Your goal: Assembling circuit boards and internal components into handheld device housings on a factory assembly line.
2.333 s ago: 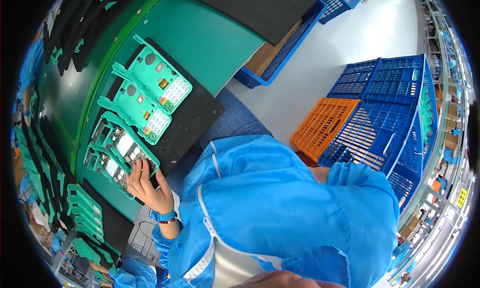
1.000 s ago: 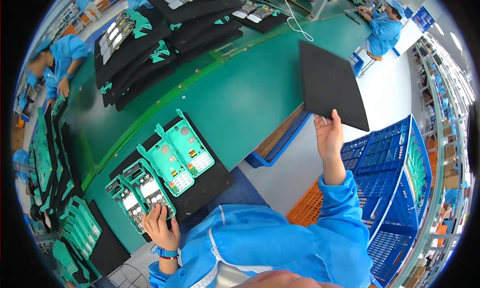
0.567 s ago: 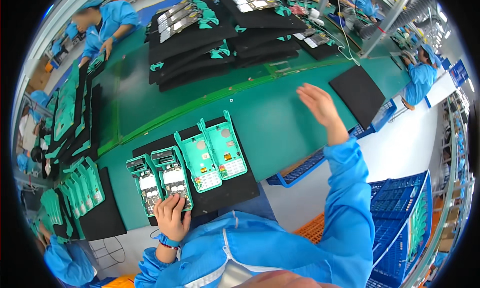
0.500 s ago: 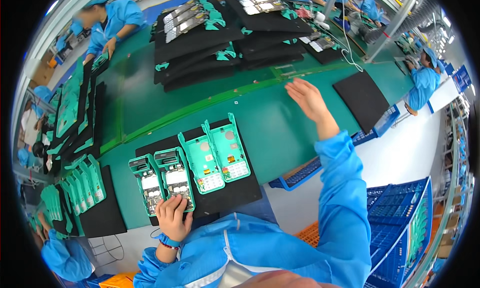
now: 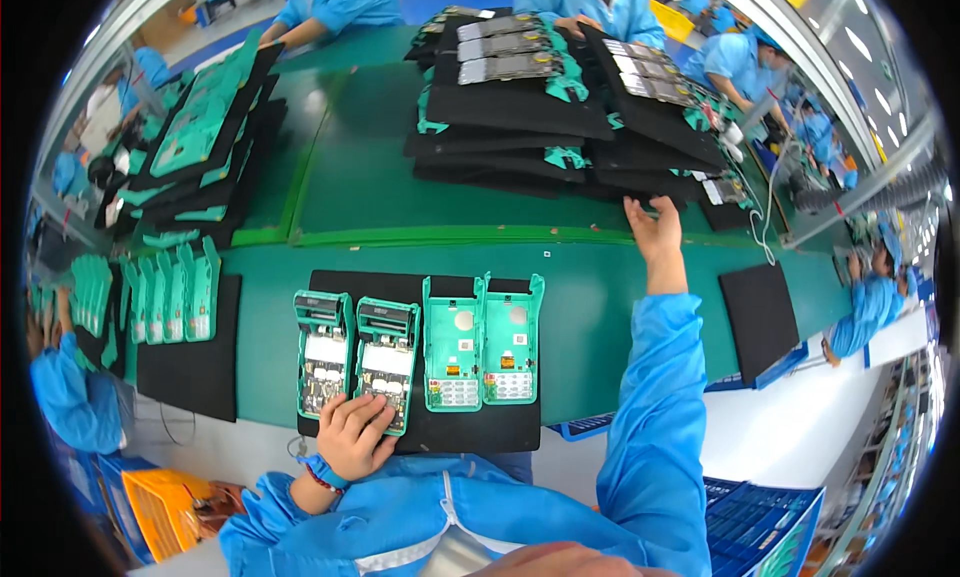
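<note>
My left hand (image 5: 353, 437) lies over the lower ends of two green device housings with circuit boards in them, the left one (image 5: 325, 355) and the right one (image 5: 388, 355). Its fingers are spread and rest on the boards. Beside them stand two green housings without boards, one (image 5: 453, 362) next to the other (image 5: 512, 347), with keypads at their near ends. All of these are on a black foam mat (image 5: 480, 434). My right hand (image 5: 656, 239) is stretched far forward, fingers apart and slightly curled, at the near edge of a stack of black sheets (image 5: 640, 182). Whether the fingertips touch it, I cannot tell.
Grey boards (image 5: 510, 52) and green parts lie on the tall black stacks. Another stack (image 5: 205, 127) stands at the far left. Several green housings (image 5: 175, 297) sit on a mat at left. A black sheet (image 5: 758, 322) lies at right. Co-workers surround the green table (image 5: 370, 167).
My head view has turned right. The right hand has moved forward to the stack's near edge. My left hand stays on the housings with boards.
</note>
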The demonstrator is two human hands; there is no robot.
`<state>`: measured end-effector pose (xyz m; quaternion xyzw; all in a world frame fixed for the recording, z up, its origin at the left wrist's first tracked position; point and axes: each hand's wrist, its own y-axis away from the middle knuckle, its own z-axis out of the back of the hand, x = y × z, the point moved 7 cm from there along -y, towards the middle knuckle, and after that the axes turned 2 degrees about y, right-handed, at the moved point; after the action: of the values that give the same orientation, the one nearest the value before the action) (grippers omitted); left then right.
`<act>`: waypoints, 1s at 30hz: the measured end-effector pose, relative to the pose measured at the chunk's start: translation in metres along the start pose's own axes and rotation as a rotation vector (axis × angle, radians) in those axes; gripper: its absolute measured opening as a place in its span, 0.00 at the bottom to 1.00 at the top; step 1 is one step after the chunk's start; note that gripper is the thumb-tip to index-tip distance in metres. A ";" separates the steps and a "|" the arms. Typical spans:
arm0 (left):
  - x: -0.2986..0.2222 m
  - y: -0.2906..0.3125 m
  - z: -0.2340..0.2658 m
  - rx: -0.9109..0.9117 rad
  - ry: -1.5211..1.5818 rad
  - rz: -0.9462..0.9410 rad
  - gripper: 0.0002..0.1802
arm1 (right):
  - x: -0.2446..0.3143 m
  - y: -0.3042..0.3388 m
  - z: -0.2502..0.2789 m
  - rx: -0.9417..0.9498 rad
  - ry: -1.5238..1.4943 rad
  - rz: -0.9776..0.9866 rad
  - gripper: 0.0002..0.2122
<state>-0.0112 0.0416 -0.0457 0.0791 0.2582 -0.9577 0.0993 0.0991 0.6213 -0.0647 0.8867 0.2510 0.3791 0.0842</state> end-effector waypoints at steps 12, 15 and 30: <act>-0.003 -0.003 -0.004 -0.024 -0.002 0.015 0.22 | 0.004 -0.033 -0.003 -0.115 0.704 0.176 0.08; -0.005 -0.006 -0.003 -0.013 0.003 -0.001 0.23 | 0.008 -0.025 0.004 -0.118 0.673 0.237 0.09; 0.000 -0.007 -0.003 -0.035 0.014 -0.014 0.23 | 0.043 0.184 0.099 -0.014 0.806 0.223 0.11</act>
<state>-0.0124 0.0495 -0.0451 0.0822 0.2760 -0.9532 0.0920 0.2648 0.4886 -0.0439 0.6885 0.1636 0.7043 -0.0563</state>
